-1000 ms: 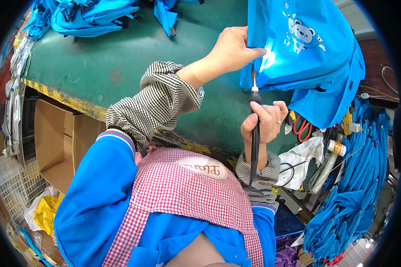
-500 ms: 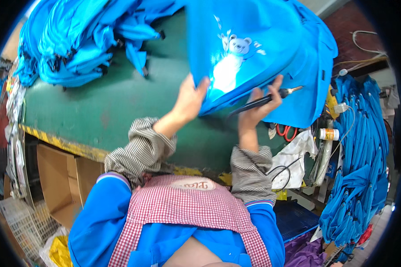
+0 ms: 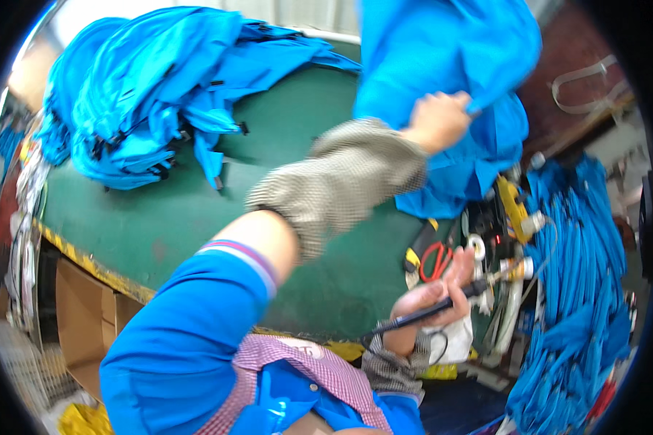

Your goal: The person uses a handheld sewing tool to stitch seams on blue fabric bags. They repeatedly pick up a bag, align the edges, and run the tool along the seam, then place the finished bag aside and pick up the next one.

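My left hand (image 3: 439,122) reaches across to the far right of the table, its fingers closed on a fold of blue fabric (image 3: 413,54). The cloth is bunched and blurred, and part of it hangs raised. Nearer to me, my right hand (image 3: 435,296) holds a soldering iron (image 3: 442,307) with a black handle, a metal tip and a cord. Its tip points to the right, away from the cloth. Just beyond that hand lie red-handled scissors (image 3: 435,262) and a yellow-and-black tool (image 3: 419,246).
A heap of blue fabric pieces (image 3: 145,87) with black ends covers the green table's (image 3: 297,254) far left. Along the right edge are a yellow power strip (image 3: 514,209), a white bottle (image 3: 516,269) and hanging blue fabric (image 3: 573,290). A cardboard box (image 3: 83,319) stands lower left.
My left hand has moved right and away from me, lifting the blue fabric, whose bear print no longer shows. My right hand has drawn back toward me with the soldering iron.
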Tool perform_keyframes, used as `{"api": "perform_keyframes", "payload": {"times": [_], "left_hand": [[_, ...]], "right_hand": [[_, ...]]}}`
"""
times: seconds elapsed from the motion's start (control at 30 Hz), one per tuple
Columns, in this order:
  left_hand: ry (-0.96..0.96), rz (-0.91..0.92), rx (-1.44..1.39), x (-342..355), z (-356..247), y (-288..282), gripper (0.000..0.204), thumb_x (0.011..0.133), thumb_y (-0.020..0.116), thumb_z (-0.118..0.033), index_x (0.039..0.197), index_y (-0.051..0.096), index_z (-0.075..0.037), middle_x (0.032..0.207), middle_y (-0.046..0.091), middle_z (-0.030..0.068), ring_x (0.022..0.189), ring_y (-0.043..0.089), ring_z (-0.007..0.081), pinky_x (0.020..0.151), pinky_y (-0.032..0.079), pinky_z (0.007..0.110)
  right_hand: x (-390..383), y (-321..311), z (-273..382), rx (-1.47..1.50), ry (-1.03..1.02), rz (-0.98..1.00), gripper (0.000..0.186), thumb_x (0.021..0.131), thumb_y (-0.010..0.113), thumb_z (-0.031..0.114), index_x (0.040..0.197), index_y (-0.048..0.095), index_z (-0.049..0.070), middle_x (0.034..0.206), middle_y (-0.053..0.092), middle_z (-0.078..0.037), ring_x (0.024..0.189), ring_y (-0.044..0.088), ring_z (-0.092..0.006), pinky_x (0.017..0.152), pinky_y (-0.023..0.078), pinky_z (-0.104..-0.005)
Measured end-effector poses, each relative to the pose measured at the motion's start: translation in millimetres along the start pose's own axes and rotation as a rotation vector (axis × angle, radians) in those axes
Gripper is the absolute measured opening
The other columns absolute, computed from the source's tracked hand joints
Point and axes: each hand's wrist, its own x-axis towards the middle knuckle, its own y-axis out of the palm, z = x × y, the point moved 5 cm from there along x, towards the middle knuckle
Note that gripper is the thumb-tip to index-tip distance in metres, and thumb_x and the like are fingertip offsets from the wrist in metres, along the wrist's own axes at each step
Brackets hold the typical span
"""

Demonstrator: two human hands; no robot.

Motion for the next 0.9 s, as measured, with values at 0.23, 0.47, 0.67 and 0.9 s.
{"api": "perform_keyframes", "payload": {"times": [0.23, 0.47, 0.67, 0.9], "left_hand": [[0.306, 0.121, -0.136, -26.1, 16.3, 54.2, 0.059, 0.086, 0.055, -0.044, 0.125, 0.05, 0.0, 0.123, 0.054, 0.0217, 0.116, 0.049, 0.0388, 0.097, 0.038, 0.049], [0.246, -0.596, 0.664, -87.8, 271.3, -351.7, 0.026, 0.079, 0.05, -0.005, 0.104, 0.061, -0.003, 0.097, 0.061, 0.0165, 0.089, 0.058, 0.0344, 0.08, 0.048, 0.041], [-0.607, -0.728, 0.879, -171.5, 434.2, -526.3, 0.033, 0.088, 0.043, -0.014, 0.11, 0.059, 0.004, 0.115, 0.059, 0.0196, 0.105, 0.057, 0.0355, 0.093, 0.044, 0.043], [-1.242, -0.765, 0.851, -182.3, 484.1, -566.2, 0.047, 0.081, 0.055, -0.019, 0.122, 0.046, 0.004, 0.124, 0.048, 0.0233, 0.111, 0.051, 0.0344, 0.09, 0.045, 0.044]], "right_hand": [[-9.9, 8.6, -18.6, -0.004, 0.175, 0.036, 0.013, 0.098, 0.042, 0.012, 0.099, 0.036, 0.001, 0.116, 0.052, -0.038, 0.111, 0.054, -0.0458, 0.098, 0.041, -0.0531], [-30.9, 22.1, -27.0, 0.065, 0.217, 0.104, 0.011, 0.098, 0.043, 0.01, 0.101, 0.04, 0.0, 0.118, 0.056, -0.03, 0.111, 0.057, -0.0379, 0.096, 0.047, -0.0415], [-32.6, 59.5, -7.2, 0.076, 0.321, 0.239, 0.007, 0.097, 0.041, 0.008, 0.099, 0.039, 0.002, 0.117, 0.055, -0.032, 0.112, 0.055, -0.0403, 0.101, 0.04, -0.0506], [-33.1, 79.5, 12.8, 0.061, 0.221, 0.363, 0.005, 0.096, 0.043, 0.004, 0.099, 0.04, 0.001, 0.114, 0.057, -0.031, 0.107, 0.058, -0.0374, 0.098, 0.041, -0.0478]]}}
